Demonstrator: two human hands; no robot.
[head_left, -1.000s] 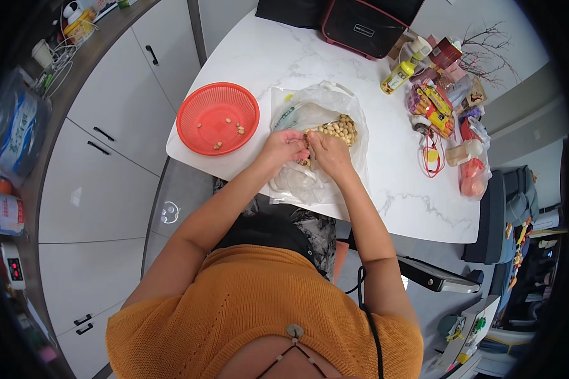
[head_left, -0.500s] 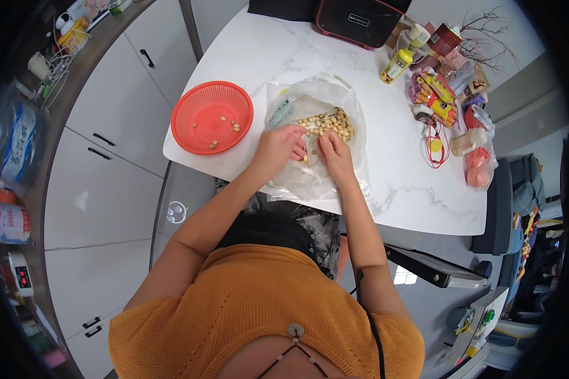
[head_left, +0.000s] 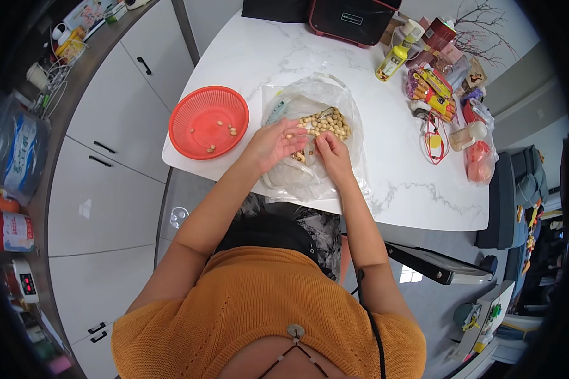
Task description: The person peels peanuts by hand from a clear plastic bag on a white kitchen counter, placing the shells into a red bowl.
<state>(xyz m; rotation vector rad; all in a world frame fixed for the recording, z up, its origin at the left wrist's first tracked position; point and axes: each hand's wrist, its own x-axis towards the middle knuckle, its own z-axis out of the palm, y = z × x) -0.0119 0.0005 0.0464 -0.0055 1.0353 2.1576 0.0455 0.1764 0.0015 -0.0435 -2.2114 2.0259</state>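
Observation:
A pile of unshelled peanuts lies in a crumpled, spread-out clear plastic bag on the marble-patterned table. Over the bag's left part, my left hand is palm up with its fingers loosely curved, and a peanut kernel rests on it. My right hand is close beside it, thumb and fingers pinched together; what they pinch is too small to make out. Some shell bits lie on the bag below the hands. To the left, a red plastic basket holds several kernels.
A yellow bottle, packaged sausages, a jar and bagged goods crowd the table's right side. A black and red appliance stands at the back. White cabinets run along the left, and a black-framed chair is at lower right.
My left hand has turned palm up and its fingers have loosened, showing the kernel. My right hand has moved slightly down and left. The whole view has shifted a little.

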